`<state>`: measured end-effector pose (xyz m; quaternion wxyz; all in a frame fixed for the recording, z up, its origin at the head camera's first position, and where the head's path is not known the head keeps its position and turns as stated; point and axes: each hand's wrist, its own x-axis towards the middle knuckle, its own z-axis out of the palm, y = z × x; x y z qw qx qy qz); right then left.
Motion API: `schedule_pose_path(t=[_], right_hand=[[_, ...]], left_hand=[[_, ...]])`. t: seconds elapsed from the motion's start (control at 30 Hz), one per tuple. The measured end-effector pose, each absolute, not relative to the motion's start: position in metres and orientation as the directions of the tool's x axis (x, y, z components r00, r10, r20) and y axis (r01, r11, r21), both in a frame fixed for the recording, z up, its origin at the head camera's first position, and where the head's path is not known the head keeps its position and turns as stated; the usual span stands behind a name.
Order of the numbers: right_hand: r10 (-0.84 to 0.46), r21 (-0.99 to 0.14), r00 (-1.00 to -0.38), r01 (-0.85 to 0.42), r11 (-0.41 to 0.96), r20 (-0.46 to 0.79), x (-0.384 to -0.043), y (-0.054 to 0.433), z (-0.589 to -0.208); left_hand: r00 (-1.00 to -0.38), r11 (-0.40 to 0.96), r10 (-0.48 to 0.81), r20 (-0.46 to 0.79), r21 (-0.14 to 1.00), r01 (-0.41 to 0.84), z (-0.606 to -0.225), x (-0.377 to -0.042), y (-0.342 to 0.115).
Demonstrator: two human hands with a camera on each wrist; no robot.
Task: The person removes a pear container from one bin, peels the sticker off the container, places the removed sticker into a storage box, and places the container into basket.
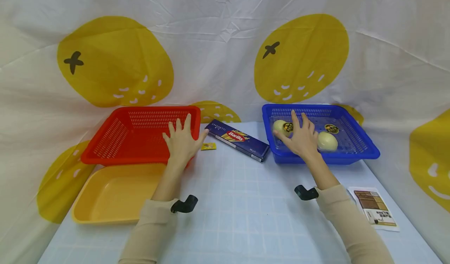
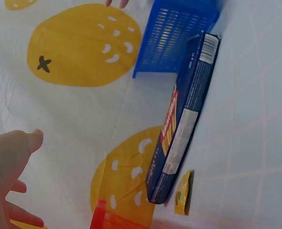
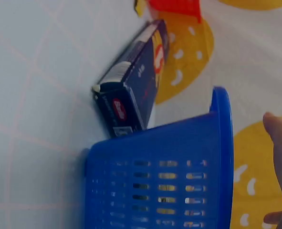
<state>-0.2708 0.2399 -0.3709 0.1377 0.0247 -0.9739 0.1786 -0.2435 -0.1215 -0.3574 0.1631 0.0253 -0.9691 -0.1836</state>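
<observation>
My left hand [image 1: 182, 143] hovers with spread fingers by the right end of the red basket [image 1: 140, 161], holding nothing. My right hand [image 1: 303, 138] is over the front left of the blue basket [image 1: 323, 160], its fingers spread and apart from what lies inside. In that basket sit two pale round items, one at the left [image 1: 279, 125] partly behind the hand and one at the right [image 1: 327, 141]. Dark round labels lie by them, and clear plastic seems to surround them. In the right wrist view only the thumb and a fingertip of the right hand [image 3: 281, 162] show.
Between the baskets a blue spaghetti box [image 1: 237, 140] lies slanted, with a small yellow packet [image 1: 209, 146] left of it. A yellow tray [image 1: 116, 195] stands before the red basket. At the right lies a brown-and-white pouch [image 1: 375, 209]. A fruit-print curtain [image 1: 218, 68] hangs behind.
</observation>
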Motion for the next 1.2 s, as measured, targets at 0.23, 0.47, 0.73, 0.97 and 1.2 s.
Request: schedule_pose_path(t=[0.23, 0.47, 0.73, 0.97, 1.2], right_hand=[[-0.036, -0.468, -0.972, -0.144, 0.872, 0.232, -0.282, 0.273, -0.372], [-0.042, -0.476, -0.982, -0.127, 0.87, 0.186, -0.297, 0.296, -0.382], [0.013, -0.56, -0.979, -0.106, 0.822, 0.204, -0.308, 0.314, -0.394], [-0.015, -0.553, -0.999, -0.038, 0.833, 0.046, -0.306, 0.32, -0.391], [-0.097, -0.531, -0.99, -0.028, 0.847, -0.103, -0.311, 0.317, -0.394]], left_hand=[[-0.88, 0.888, -0.032, 0.473, 0.418, 0.192, -0.362, -0.251, -0.103], [-0.883, 0.765, 0.143, 0.448, 0.517, 0.386, -0.364, -0.262, -0.075], [-0.883, 0.533, 0.217, 0.415, 0.708, 0.464, -0.371, -0.279, -0.039], [-0.896, 0.353, 0.203, 0.396, 0.823, 0.444, -0.383, -0.289, -0.006], [-0.929, 0.206, 0.186, 0.321, 0.912, 0.356, -0.39, -0.294, 0.028]])
